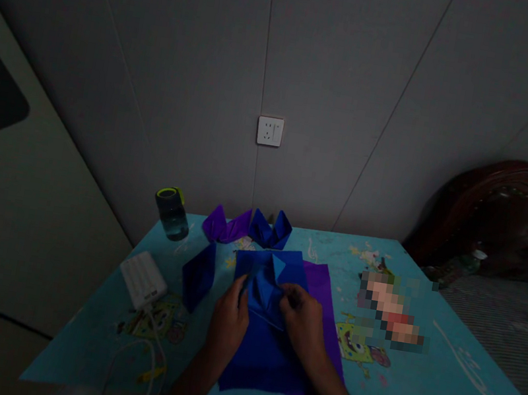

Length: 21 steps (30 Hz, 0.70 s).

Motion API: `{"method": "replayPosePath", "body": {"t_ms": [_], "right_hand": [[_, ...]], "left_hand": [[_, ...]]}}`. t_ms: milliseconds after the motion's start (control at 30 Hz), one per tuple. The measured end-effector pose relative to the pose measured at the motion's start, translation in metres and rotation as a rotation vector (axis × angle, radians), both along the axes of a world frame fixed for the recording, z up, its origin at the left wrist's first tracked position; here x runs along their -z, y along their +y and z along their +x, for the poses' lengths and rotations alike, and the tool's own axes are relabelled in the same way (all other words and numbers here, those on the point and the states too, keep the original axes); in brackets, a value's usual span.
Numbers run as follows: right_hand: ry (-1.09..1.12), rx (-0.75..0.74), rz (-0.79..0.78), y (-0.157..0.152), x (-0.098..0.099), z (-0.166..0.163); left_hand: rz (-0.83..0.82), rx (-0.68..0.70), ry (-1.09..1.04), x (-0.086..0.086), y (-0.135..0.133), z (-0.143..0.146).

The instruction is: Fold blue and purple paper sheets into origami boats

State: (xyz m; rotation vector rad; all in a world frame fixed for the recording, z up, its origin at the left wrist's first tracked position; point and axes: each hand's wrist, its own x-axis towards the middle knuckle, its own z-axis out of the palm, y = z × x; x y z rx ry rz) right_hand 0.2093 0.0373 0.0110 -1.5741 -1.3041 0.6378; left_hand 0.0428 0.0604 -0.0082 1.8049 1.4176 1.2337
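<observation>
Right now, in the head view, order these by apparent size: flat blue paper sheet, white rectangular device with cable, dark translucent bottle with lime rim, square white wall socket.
1. Blue paper sheet, partly hidden.
2. White device and dark bottle: too alike to rank.
3. Wall socket.

From my end I can read no word, number or brand. White looping strokes [463, 364] like handwriting run across the turquoise surface [394, 385] toward its right side, but I can't make out any letters in them. The white power bank [141, 275] carries a small dark mark [154, 293] near one end, too tiny for me to read.
</observation>
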Motion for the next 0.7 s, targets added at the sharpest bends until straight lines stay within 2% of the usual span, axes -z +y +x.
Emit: {"method": "replayPosePath", "body": {"t_ms": [133,333,400,567,700], "right_hand": [[0.131,0.040,0.015,-0.001,-0.010,-0.001],[0.309,0.051,-0.033,0.002,-0.005,0.001],[0.227,0.054,-0.033,0.001,-0.003,-0.001],[-0.270,0.072,0.058,-0.003,0.004,-0.011],[-0.440,0.073,-0.005,-0.003,0.011,-0.008]], "left_hand": [[-0.024,0.036,-0.029,-0.003,0.005,-0.006],[0.088,0.075,0.059,-0.007,0.000,-0.010],[0.121,0.079,0.070,-0.011,-0.002,-0.009],[0.111,0.105,-0.032,-0.025,-0.007,0.001],[0.088,0.203,-0.056,-0.027,-0.010,0.012]]}}
